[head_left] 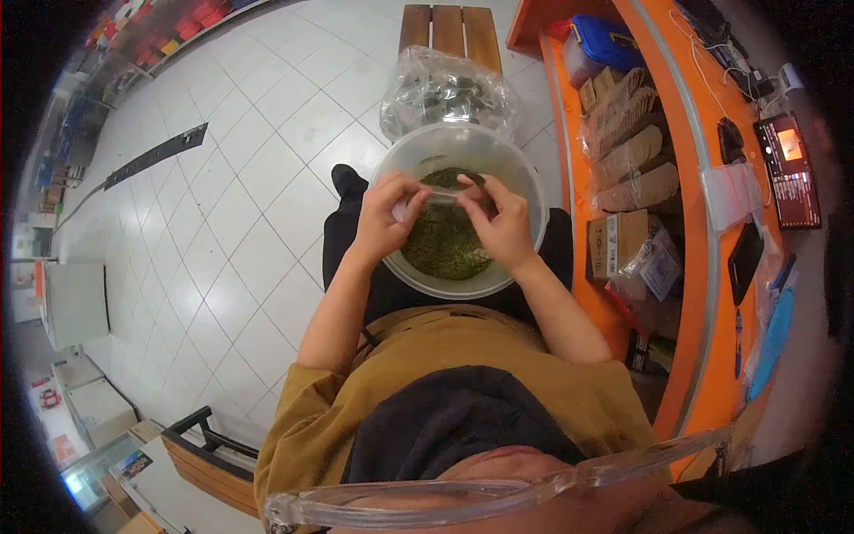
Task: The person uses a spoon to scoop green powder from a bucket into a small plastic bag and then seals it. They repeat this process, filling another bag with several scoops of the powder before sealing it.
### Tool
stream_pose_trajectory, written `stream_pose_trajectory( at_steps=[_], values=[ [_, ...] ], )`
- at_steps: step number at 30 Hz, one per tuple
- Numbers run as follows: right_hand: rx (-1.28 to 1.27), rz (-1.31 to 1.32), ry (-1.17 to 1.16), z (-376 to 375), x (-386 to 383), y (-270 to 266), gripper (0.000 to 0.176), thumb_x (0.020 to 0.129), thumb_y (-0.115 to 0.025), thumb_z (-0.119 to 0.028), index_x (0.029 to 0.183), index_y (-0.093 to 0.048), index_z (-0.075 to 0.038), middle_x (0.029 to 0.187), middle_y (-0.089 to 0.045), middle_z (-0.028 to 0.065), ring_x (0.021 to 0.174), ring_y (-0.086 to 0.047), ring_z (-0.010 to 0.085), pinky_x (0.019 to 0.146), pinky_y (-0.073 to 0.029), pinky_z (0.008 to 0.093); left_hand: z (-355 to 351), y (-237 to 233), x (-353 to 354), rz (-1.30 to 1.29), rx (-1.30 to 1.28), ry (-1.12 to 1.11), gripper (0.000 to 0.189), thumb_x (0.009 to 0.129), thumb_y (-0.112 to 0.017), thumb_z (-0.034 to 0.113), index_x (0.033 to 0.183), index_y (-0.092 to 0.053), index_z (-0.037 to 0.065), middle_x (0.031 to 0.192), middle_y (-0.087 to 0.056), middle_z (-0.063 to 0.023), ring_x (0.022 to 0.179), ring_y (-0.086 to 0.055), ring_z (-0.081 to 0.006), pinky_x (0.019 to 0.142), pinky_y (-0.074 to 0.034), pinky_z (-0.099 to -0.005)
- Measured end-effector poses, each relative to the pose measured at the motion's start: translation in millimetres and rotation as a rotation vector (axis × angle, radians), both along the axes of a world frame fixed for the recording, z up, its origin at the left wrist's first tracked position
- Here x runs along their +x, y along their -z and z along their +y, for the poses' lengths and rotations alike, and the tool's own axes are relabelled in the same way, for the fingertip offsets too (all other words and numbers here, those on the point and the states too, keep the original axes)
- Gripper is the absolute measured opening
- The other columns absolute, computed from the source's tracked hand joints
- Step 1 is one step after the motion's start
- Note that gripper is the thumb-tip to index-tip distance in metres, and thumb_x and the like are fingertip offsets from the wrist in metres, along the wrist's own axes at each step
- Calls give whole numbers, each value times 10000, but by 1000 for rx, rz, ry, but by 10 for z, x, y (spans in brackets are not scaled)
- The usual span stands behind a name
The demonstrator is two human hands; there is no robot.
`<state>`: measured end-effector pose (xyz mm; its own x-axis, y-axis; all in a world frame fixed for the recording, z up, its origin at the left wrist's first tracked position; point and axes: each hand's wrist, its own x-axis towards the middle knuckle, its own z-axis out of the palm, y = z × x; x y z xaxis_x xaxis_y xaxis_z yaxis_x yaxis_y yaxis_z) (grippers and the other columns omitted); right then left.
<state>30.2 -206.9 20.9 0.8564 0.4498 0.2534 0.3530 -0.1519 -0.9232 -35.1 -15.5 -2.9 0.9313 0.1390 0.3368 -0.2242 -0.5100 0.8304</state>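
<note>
My left hand (pixel 389 212) and my right hand (pixel 503 222) come close together over a large translucent plastic tub (pixel 405 147). Loose green, chopped leaf-like material (pixel 440 247) covers the tub's bottom. Between my pinched fingertips stretches a thin, pale, see-through strip (pixel 444 191), too small to name for certain. Both hands are closed on it, one at each end. Something whitish also shows by the fingers of my left hand. The tub rests at my lap, between my legs.
Beyond the tub, a clear plastic bag (pixel 449 93) with dark green contents sits on a slatted wooden bench (pixel 480 40). An orange counter (pixel 703 178) on the right holds cardboard pieces (pixel 645 182), a blue-lidded box (pixel 605 43) and a lit phone (pixel 790 169). A wooden-slat seat (pixel 209 467) stands lower left.
</note>
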Motion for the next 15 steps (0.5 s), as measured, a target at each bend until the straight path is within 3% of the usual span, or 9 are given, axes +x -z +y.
stream_pose_trajectory(
  at_steps=[3,6,9,12,15],
  values=[
    [-218,4,-20,-34,3,-59,195,791,-681,-55,986,-682,-58,831,-649,91,659,-577,279,630,-474,362,-15,-20,-7,-60,37,-3,156,747,-693,-10,876,-613,22,850,-602,-113,822,-575,-284,707,-463,-356],
    [-171,-393,-166,-2,89,86,216,754,-690,-66,969,-693,-77,780,-619,89,687,-560,281,648,-459,375,-19,-49,2,-110,127,99,220,687,-670,-50,883,-614,31,843,-597,-107,827,-564,-298,716,-462,-370],
    [-231,-313,-163,51,89,145,203,711,-700,-70,913,-703,-82,772,-613,102,736,-558,297,687,-453,404,-19,-61,-10,-58,149,130,262,634,-644,-75,869,-616,36,825,-586,-103,833,-556,-308,721,-461,-378],
    [-443,-163,-176,89,159,101,170,689,-707,-99,850,-692,-46,756,-628,128,726,-566,319,685,-452,401,-7,-25,26,-173,142,72,287,646,-661,-53,913,-623,44,853,-602,-93,745,-548,-251,649,-436,-326],
    [-320,-35,-161,146,390,65,213,758,-714,-198,824,-678,0,714,-649,127,720,-604,272,681,-455,377,-51,-94,15,-202,-22,-70,333,733,-662,2,1051,-576,46,950,-604,-106,830,-555,-234,711,-444,-337]
  ],
)
